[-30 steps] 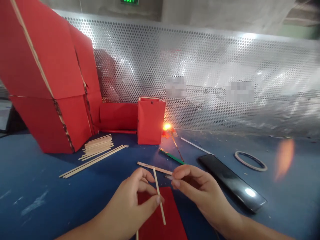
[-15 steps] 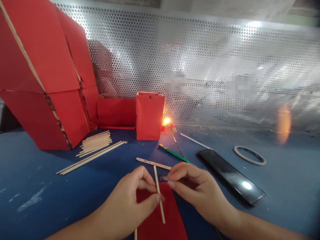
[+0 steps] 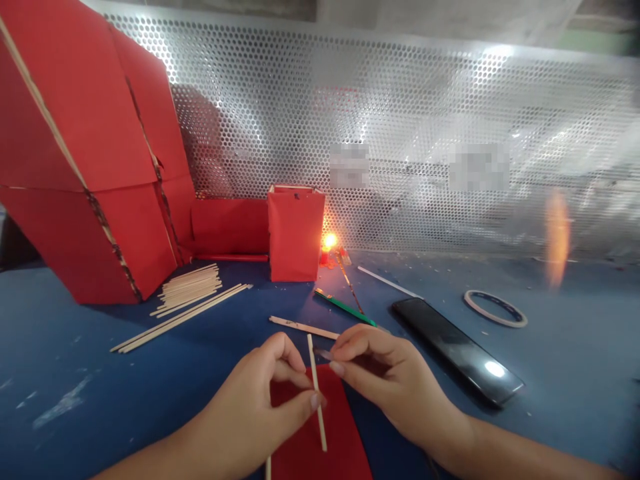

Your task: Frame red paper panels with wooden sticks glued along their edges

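My left hand (image 3: 265, 393) pinches a thin wooden stick (image 3: 321, 427) between thumb and fingers, holding it close to upright in the view. In my right hand (image 3: 385, 367) is a short translucent stick (image 3: 323, 353) with a darkened tip, gripped between thumb and forefinger. That tip meets or nearly meets the upper part of the wooden stick; contact is hard to tell. Below both hands lies a sheet of red card (image 3: 345, 440), with another pale stick (image 3: 269, 469) along its left edge, partly hidden by my left hand.
A small flame (image 3: 330, 241) burns beside a red box (image 3: 296, 237). Large red panels (image 3: 120, 147) stand at left, near piled wooden sticks (image 3: 190, 287). A green stick (image 3: 345, 307), flat wooden strip (image 3: 303, 327), black phone (image 3: 455, 350) and tape ring (image 3: 495, 309) lie beyond my hands.
My right hand has brought the dark tip of the translucent stick leftward to the wooden stick. The left hand keeps its grip. The whole view has shifted slightly.
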Demonstrator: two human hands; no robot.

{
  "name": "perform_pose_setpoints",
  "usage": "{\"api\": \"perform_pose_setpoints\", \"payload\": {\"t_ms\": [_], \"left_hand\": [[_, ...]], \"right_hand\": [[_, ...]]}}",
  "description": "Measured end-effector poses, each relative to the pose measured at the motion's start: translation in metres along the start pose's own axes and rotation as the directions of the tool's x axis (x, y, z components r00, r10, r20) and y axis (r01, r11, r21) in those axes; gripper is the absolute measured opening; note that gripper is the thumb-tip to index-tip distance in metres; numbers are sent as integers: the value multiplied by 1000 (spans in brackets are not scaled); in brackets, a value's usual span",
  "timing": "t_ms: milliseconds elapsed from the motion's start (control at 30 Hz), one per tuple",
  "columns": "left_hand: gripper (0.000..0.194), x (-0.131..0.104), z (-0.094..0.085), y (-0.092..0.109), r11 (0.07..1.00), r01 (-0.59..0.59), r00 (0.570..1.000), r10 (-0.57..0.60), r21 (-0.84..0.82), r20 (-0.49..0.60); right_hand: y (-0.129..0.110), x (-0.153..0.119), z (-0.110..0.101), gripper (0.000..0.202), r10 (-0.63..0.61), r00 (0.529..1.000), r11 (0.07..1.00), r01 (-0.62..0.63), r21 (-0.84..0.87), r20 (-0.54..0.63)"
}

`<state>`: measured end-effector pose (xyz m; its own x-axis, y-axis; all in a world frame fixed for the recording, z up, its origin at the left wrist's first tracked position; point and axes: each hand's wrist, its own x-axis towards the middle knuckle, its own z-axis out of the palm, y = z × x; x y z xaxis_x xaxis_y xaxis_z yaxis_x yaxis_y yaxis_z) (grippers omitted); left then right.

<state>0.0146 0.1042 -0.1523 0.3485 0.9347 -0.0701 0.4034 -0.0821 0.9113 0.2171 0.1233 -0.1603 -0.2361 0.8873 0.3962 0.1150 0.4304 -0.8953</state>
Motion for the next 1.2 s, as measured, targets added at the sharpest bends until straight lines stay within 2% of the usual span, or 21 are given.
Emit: {"api": "perform_pose_setpoints", "payload": {"t_ms": [267, 500, 867, 1200], "left_hand": [[24, 0, -1, 0, 1000, -18, 1000, 18, 9, 20], [23, -2, -2, 5, 995, -43, 998, 39, 91, 49], [23, 0, -2, 5, 999, -26, 998, 23, 39, 53], [23, 0, -2, 4, 999, -27, 997, 30, -40, 68]], "right_hand": [[1, 1, 0, 5, 10, 999, 1000, -10, 1, -31], [-1, 0, 0, 3, 57, 997, 998, -57, -3, -46], [-3, 1, 0, 3, 82, 996, 996, -83, -38, -30], [-3, 1, 2, 5, 39, 999, 999, -39, -32, -30]]}}
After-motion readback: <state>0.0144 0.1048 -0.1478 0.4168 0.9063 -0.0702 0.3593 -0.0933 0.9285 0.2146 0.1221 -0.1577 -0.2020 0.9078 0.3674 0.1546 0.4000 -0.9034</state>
